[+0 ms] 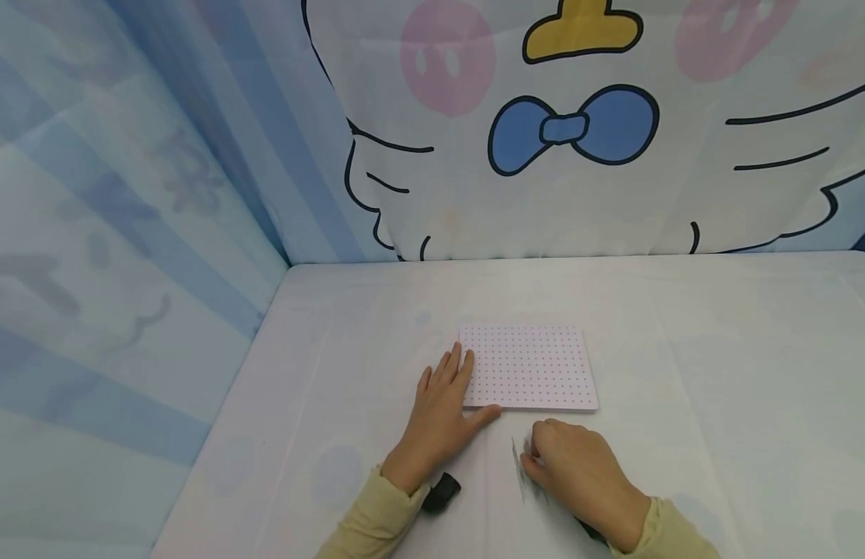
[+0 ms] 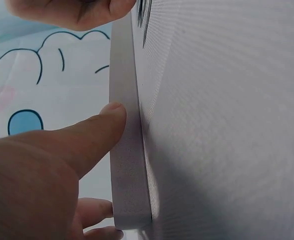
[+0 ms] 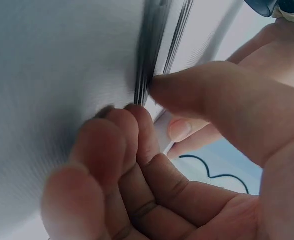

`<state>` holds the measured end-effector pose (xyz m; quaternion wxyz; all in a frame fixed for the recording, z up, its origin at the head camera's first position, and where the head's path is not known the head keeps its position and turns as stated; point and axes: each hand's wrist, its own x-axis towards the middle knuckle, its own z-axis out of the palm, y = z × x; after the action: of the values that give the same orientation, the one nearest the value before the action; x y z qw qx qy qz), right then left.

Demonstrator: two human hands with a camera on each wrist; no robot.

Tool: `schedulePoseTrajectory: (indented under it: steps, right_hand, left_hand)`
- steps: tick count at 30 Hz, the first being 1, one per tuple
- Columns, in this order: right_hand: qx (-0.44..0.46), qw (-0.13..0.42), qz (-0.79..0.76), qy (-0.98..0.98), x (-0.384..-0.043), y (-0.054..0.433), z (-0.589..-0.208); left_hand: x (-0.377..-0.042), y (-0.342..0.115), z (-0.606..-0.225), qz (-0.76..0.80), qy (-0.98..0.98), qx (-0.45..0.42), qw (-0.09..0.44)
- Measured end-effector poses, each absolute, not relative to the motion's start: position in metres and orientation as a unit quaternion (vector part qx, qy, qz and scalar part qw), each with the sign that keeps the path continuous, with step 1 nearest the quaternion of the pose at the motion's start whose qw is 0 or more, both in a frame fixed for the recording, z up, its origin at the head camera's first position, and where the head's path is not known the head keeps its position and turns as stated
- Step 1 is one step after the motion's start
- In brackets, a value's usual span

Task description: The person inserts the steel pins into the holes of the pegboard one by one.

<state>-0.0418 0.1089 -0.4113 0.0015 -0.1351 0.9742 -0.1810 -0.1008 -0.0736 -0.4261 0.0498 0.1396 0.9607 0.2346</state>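
Observation:
A pale pink board [image 1: 533,366] dotted with rows of small holes lies flat on the table. My left hand [image 1: 439,415] rests at its left end, fingers over the edge and thumb along the near side. In the left wrist view, the thumb touches the thick side of the board [image 2: 129,180]. In front of the board, my right hand [image 1: 579,466] is curled over a bunch of thin metal rods [image 1: 524,473]. The right wrist view shows thumb and fingertips pinching the ends of some rods [image 3: 149,55]; others lie beside them.
A white cloth covers the table [image 1: 719,373]. Behind it hangs a printed curtain [image 1: 572,202] with a blue bow, and another curtain [image 1: 125,272] is on the left. A black wrist device [image 1: 441,493] sits by the left sleeve.

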Motion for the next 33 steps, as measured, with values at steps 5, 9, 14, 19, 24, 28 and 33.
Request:
schedulePoseTrajectory:
  steps: [5,9,14,19,24,28,33]
  right_hand:
    - [-0.129,0.003,-0.175,0.976,-0.0417,0.1067,-0.4102]
    - [-0.128,-0.002,-0.174,0.976,-0.0407,0.1055,-0.4102]
    - [-0.133,-0.013,-0.172,0.976,-0.0399,0.106,-0.4122]
    - [-0.139,-0.019,-0.162,0.977,-0.0404,0.1075,-0.414]
    - [-0.138,-0.007,-0.164,0.977,-0.0422,0.1086,-0.4141]
    - [-0.135,0.01,-0.172,0.976,-0.0429,0.1089,-0.4127]
    - [-0.133,0.027,-0.185,0.973,-0.0437,0.1092,-0.4106]
  left_hand:
    - [-0.1017,-0.0736,-0.426,0.233,0.961,0.139,0.048]
    - [-0.1017,-0.0735,-0.4261,0.231,0.962,0.138,0.049]
    - [-0.1011,-0.0735,-0.4261,0.233,0.961,0.138,0.051]
    - [-0.1004,-0.0737,-0.4268,0.232,0.962,0.136,0.052]
    - [-0.1004,-0.0735,-0.4264,0.228,0.963,0.135,0.051]
    - [-0.1003,-0.0734,-0.4259,0.229,0.963,0.136,0.05]
    - [-0.0997,-0.0734,-0.4257,0.233,0.962,0.137,0.049]
